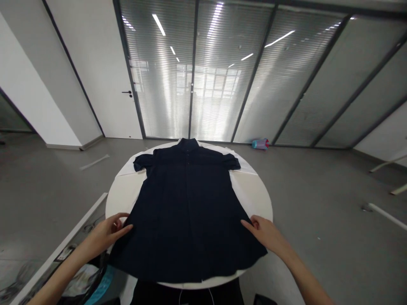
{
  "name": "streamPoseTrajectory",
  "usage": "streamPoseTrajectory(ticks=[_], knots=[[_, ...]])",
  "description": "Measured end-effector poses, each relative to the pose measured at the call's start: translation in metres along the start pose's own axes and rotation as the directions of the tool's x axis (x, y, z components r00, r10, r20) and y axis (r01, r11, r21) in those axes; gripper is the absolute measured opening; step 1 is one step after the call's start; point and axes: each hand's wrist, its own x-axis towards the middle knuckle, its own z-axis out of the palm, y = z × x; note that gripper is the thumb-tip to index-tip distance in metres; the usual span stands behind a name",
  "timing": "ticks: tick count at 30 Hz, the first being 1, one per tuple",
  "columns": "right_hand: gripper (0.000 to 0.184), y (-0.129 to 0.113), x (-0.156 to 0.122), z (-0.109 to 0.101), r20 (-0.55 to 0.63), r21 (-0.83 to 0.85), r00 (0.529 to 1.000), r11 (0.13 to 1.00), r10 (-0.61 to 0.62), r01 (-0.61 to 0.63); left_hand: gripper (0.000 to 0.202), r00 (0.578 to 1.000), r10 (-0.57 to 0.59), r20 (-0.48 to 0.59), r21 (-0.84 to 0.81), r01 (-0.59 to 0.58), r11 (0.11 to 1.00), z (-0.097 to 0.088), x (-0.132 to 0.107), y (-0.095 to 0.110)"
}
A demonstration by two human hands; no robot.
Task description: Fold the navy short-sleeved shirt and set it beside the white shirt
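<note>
A dark navy short-sleeved shirt [187,203] lies spread flat, front up, on a round white table [254,190], its collar at the far side. My left hand [110,231] rests at the shirt's left edge near the hem, fingers curled and pinched on the fabric. Over on the opposite hem side, my right hand [263,231] touches the shirt's right edge with fingers stretched flat on the cloth.
Grey floor surrounds the table. A glass wall with blinds and a white door stand behind. A pink and blue bottle [260,144] lies on the floor by the glass. White strips [384,214] lie at right. A bin with items [82,275] sits at lower left.
</note>
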Motion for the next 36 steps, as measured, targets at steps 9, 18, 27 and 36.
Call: streamPoseTrajectory(ticks=[9,18,27,36], knots=[[0.036,0.005,-0.024,0.011,-0.182,0.24,0.983,0.971,0.036,0.009,0.08,0.989,0.07,-0.133,-0.012,-0.072,0.997,0.01,-0.018,0.011],[0.043,0.003,-0.021,0.009,-0.137,0.168,0.99,0.986,0.043,-0.019,0.063,0.997,0.082,-0.016,-0.01,-0.082,0.997,0.005,-0.019,0.012],[0.034,0.005,-0.025,0.01,-0.159,-0.045,0.983,0.993,0.097,-0.105,0.075,0.989,-0.087,0.118,-0.226,0.112,0.968,0.007,-0.027,0.018],[0.028,0.007,-0.022,0.005,-0.081,-0.099,0.991,0.988,0.108,-0.115,0.09,0.989,-0.097,0.114,-0.455,0.139,0.88,-0.003,-0.039,0.032]])
